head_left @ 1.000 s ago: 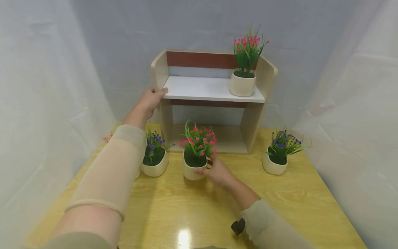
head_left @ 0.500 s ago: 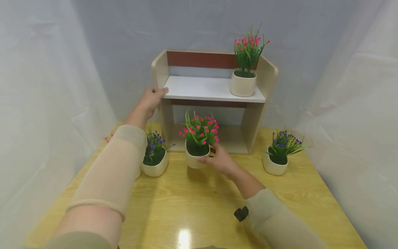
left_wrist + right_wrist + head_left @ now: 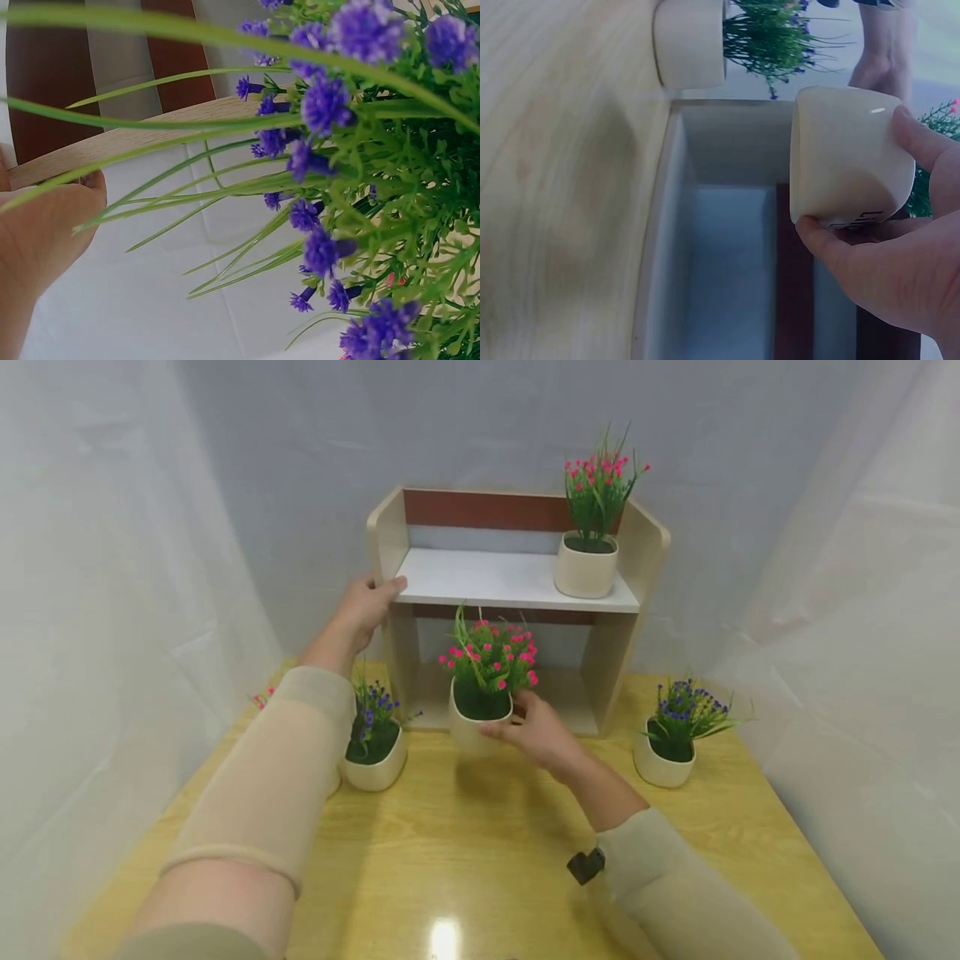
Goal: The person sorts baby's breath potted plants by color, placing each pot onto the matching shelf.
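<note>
Flowerpot hangs in right grip, left grip holding the shelf.

Cream pot, pink flowers

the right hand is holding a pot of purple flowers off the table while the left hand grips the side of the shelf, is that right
Not quite: the flowers in the pot that the right hand holds off the table are pink, as the head view shows. The left hand does grip the side of the shelf.
</note>
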Motion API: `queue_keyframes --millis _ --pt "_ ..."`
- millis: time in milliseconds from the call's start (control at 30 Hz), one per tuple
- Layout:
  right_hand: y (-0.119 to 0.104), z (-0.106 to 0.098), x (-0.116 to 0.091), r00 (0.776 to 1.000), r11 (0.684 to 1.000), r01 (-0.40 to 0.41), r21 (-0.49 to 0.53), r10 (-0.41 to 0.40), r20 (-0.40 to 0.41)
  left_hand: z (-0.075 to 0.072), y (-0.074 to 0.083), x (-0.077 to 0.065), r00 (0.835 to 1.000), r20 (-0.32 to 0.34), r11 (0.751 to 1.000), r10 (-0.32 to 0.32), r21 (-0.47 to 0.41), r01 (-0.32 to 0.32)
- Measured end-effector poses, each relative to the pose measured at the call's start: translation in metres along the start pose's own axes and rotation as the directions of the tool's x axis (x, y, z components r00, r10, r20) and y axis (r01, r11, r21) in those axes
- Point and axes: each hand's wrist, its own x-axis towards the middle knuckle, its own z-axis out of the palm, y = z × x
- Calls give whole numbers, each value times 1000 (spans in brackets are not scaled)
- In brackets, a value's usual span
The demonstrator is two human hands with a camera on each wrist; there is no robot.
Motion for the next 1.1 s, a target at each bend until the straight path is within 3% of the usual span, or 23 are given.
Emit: queue_keyframes --millis 633,933,1100 --pt "-40 -26 3 997 995 76 -61 -78 -29 2 -4 3 1000 -13 1000 16 -1 -16" --pt "-61 -39 3 997 996 17 -93 -23 -73 3 -4 2 1000 -7 1000 15 0 -15" --pt "-82 -47 7 994 993 43 -107 -53 -91 3 -4 2 1000 -12 1000 12 -9 -13"
